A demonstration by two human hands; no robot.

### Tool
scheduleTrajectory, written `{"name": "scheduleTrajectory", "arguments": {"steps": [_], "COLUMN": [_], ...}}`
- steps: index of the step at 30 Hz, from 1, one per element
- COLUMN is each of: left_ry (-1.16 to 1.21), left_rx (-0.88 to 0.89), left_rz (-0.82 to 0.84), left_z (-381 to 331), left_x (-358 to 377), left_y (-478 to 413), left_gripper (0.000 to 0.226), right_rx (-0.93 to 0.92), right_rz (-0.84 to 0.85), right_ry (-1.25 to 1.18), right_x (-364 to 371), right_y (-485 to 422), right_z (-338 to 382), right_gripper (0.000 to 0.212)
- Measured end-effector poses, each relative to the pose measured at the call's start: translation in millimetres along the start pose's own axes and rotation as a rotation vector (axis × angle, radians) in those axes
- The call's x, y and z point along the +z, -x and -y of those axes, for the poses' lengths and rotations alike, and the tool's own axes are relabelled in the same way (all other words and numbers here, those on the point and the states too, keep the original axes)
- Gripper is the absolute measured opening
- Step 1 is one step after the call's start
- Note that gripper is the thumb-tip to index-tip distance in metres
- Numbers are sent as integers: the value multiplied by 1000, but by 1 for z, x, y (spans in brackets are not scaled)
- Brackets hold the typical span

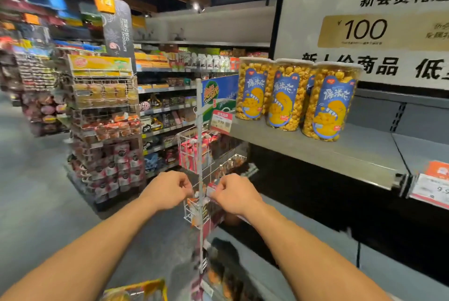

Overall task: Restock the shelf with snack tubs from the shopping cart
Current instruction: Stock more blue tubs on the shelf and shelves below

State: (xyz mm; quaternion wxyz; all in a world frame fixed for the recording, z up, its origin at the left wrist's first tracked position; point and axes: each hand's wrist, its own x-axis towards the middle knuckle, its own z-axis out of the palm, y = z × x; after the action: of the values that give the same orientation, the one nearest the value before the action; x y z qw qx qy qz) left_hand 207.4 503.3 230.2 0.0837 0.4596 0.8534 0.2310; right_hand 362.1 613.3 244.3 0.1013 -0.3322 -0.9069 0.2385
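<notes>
Three snack tubs (pixel 284 96) stand on the shelf (pixel 340 154) at upper right, while the left hand (pixel 167 191) and right hand (pixel 237 193), fingers curled, grip impossible to tell, crowd the wire rack (pixel 199 154) at centre, where a hasty swing could snag it.

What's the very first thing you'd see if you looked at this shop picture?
Three clear plastic tubs of yellow popcorn with blue labels stand in a row on the grey metal shelf at the right. Above them hangs a big white sign with black writing and a gold 100 panel. In the middle, the left hand and right hand are held out by a thin white wire rack.
</notes>
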Motion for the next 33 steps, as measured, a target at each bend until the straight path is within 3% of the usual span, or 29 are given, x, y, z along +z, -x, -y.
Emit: {"name": "scheduleTrajectory", "arguments": {"steps": [8, 11, 16, 19, 22, 25, 33], "left_ry": [-33, -20, -24, -50, -78, -106, -176], "left_rx": [-255, -378, -524, -598, -655, -771, -934], "left_rz": [20, 56, 156, 210, 238, 287, 272], "left_z": [165, 228, 328, 385, 424, 453, 495], "left_x": [-15, -14, 1, 10, 15, 14, 10], "left_y": [86, 120, 190, 240, 283, 324, 391], "left_gripper": [1, 15, 19, 32, 35, 22, 26], "right_rx": [-132, -149, -186, -247, -263, -245, -304], "right_rz": [310, 380, 540, 608, 706, 783, 813], "right_ry": [94, 99, 122, 133, 196, 211, 220], "right_x": [170, 228, 328, 389, 431, 461, 511], "right_y": [11, 12, 35, 57, 72, 82, 102], "right_z": [100, 136, 176, 198, 216, 231, 272], "right_gripper": [30, 20, 30, 40, 44, 30, 36]}}
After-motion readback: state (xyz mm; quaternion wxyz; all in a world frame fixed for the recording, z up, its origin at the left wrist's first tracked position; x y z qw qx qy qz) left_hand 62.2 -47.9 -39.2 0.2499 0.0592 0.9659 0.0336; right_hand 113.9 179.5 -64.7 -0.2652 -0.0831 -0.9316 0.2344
